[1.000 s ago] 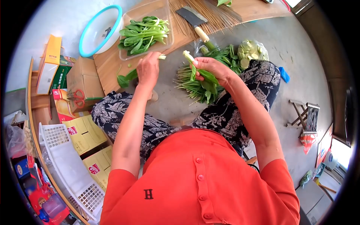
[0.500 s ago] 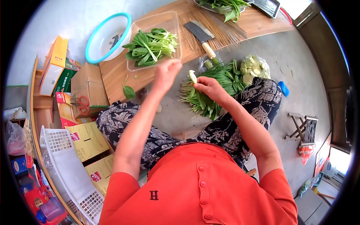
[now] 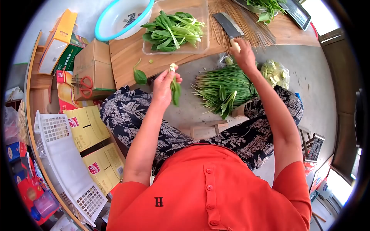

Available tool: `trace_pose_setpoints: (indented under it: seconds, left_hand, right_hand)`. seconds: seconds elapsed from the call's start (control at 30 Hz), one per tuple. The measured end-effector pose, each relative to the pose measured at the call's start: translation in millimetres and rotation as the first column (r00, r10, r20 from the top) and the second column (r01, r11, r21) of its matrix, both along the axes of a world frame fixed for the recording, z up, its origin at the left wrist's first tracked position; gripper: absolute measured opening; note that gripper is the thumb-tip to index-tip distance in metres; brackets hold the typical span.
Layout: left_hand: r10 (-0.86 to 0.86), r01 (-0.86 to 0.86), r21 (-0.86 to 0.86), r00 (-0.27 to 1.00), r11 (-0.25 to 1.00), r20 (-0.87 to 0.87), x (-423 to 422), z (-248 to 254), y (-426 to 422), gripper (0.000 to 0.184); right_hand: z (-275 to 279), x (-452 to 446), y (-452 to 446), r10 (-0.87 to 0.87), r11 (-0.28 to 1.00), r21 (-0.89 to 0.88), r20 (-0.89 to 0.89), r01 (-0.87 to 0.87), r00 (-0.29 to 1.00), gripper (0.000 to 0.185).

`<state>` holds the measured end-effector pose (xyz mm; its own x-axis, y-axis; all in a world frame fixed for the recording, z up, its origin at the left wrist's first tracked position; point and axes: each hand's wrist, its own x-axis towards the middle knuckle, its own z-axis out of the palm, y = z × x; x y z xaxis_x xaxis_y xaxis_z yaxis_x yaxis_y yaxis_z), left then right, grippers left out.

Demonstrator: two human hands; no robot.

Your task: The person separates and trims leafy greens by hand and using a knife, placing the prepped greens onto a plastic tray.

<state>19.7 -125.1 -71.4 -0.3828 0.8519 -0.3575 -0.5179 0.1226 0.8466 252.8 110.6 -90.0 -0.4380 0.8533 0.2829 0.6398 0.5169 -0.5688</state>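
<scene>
My left hand (image 3: 163,86) is closed on a leafy green stalk (image 3: 175,90), its pale cut end pointing up and its leaf hanging down. My right hand (image 3: 245,56) has its fingers around the light wooden handle of a cleaver (image 3: 227,25); the blade lies on thin sticks on the wooden table. Between my arms, on the floor, is a pile of long green stems (image 3: 223,86) with some leafy stalks on top. Trimmed leafy greens (image 3: 173,30) fill a clear plastic container (image 3: 206,42) beyond my left hand.
A white basin with blue rim (image 3: 101,32) stands at the table's far left. One loose leaf (image 3: 140,77) lies at the table edge (image 3: 123,73). Red-handled scissors (image 3: 85,85) hang at a cardboard box (image 3: 92,63). A bag of cut pieces (image 3: 275,75) sits right.
The leafy stalk has passed from my right hand to my left. My right hand has moved up and away to the cleaver handle. The camera view has shifted.
</scene>
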Motion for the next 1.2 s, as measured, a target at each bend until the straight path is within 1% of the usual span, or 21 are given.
trace_pose_setpoints:
  seconds: [0.1, 0.13, 0.17, 0.33, 0.37, 0.4, 0.43, 0.5, 0.57, 0.6, 0.67, 0.7, 0.77, 0.8, 0.83, 0.9, 0.97, 1.03, 1.1, 1.17, 1.2]
  left_hand:
    - [0.005, -0.003, 0.033, 0.999, 0.999, -0.045, -17.9, 9.9, -7.7, 0.032]
    - [0.01, -0.007, 0.048, 0.998, 0.999, -0.067, -20.7, 11.6, -8.8, 0.032]
    - [0.016, -0.011, 0.064, 0.996, 0.998, -0.086, -22.5, 13.2, -9.6, 0.032]
    - [0.068, -0.068, 0.003, 0.981, 0.998, -0.184, -28.1, 12.6, -15.0, 0.028]
    - [0.061, -0.071, -0.022, 0.947, 0.997, -0.315, -29.8, 11.1, -15.8, 0.027]
    - [0.048, -0.075, -0.044, 0.896, 0.996, -0.442, -32.2, 9.7, -14.4, 0.027]
    - [0.05, -0.077, -0.043, 0.896, 0.996, -0.441, -35.7, 7.6, -13.4, 0.027]
    - [0.025, -0.121, -0.083, 0.695, 0.989, -0.719, -41.6, 2.6, -15.7, 0.026]
    - [0.037, -0.15, -0.089, 0.68, 0.985, -0.732, -44.0, -1.0, -14.5, 0.025]
    - [0.051, -0.163, -0.087, 0.692, 0.983, -0.72, -47.1, -5.5, -13.8, 0.025]
    - [0.094, -0.199, -0.086, 0.748, 0.976, -0.657, -52.9, -15.0, -10.5, 0.023]
    - [0.097, -0.199, -0.083, 0.75, 0.977, -0.654, -56.6, -21.0, -8.9, 0.023]
    - [0.067, -0.233, -0.134, 0.691, 0.963, -0.72, -63.9, -31.8, -7.3, 0.022]
    - [0.01, -0.239, -0.172, 0.61, 0.956, -0.792, -68.9, -34.8, -6.8, 0.023]
    - [0.011, -0.238, -0.171, 0.613, 0.956, -0.79, -72.8, -38.7, -5.1, 0.023]
    - [-0.042, -0.248, -0.088, 0.185, 0.965, -0.982, -78.7, -45.5, -1.3, 0.025]
    - [-0.054, -0.246, -0.091, 0.153, 0.965, -0.987, -80.8, -46.9, 3.5, 0.025]
    - [-0.067, -0.238, -0.094, 0.121, 0.967, -0.99, -84.0, -53.0, 9.2, 0.025]
    - [-0.049, -0.238, -0.057, 0.04, 0.97, -0.998, -91.2, -69.8, 10.5, 0.024]
    - [-0.061, -0.248, -0.067, 0.029, 0.967, -0.998, -91.4, -76.3, 8.9, 0.024]
    - [-0.074, -0.259, -0.076, 0.016, 0.963, -0.997, -92.0, -77.7, 7.5, 0.024]
  right_hand:
    - [-18.6, 2.7, 32.2, -0.103, 0.994, 0.002, 0.23, 0.106, 0.968, 0.043]
    - [-23.8, 0.9, 39.6, -0.095, 0.995, -0.003, 0.232, 0.099, 0.968, 0.043]
    - [-29.0, -0.7, 46.8, -0.097, 0.994, -0.018, 0.293, 0.106, 0.951, 0.044]
    - [-34.8, -22.9, 62.2, -0.088, 0.993, -0.03, 0.475, 0.116, 0.876, 0.042]
    - [-37.8, -27.0, 63.0, -0.083, 0.993, -0.032, 0.475, 0.111, 0.876, 0.042]
    - [-38.0, -31.2, 63.9, -0.126, 0.985, -0.047, 0.448, 0.164, 0.885, 0.044]
    - [-38.0, -34.5, 65.2, -0.17, 0.974, -0.064, 0.423, 0.216, 0.89, 0.046]
    - [-32.3, -32.6, 71.0, -0.183, 0.97, -0.082, 0.368, 0.228, 0.912, 0.052]
    - [-26.0, -28.4, 71.8, -0.166, 0.976, -0.084, 0.293, 0.198, 0.942, 0.053]
    - [-20.7, -25.1, 71.7, -0.172, 0.976, -0.077, 0.295, 0.203, 0.94, 0.053]
    - [-10.9, -15.3, 66.1, -0.148, 0.985, -0.056, 0.188, 0.161, 0.971, 0.053]
    - [-0.3, -12.7, 59.0, -0.149, 0.986, -0.051, 0.191, 0.161, 0.97, 0.053]
    - [23.2, -7.7, 35.5, -0.182, 0.975, -0.134, -0.042, 0.175, 0.982, 0.055]
    - [25.1, -1.7, 24.0, -0.151, 0.984, -0.117, -0.143, 0.135, 0.978, 0.053]
    - [37.9, 1.9, 3.9, -0.151, 0.984, -0.115, -0.14, 0.136, 0.979, 0.053]
    - [77.0, 0.7, -49.7, -0.118, 0.946, -0.322, -0.285, 0.021, 0.951, 0.047]
    - [94.2, 4.1, -92.7, 0.005, 0.886, -0.434, -0.345, -0.164, 0.939, 0.041]
    - [112.5, -0.5, -130.3, 0.102, 0.804, -0.545, -0.266, -0.237, 0.958, 0.041]
    - [109.7, -6.4, -153.4, 0.289, 0.755, -0.546, -0.219, -0.363, 0.932, 0.041]
    - [85.8, -14.0, -167.5, 0.455, 0.774, -0.393, -0.198, -0.496, 0.868, 0.042]
    - [81.9, -18.2, -171.7, 0.477, 0.752, -0.416, -0.194, -0.512, 0.857, 0.043]
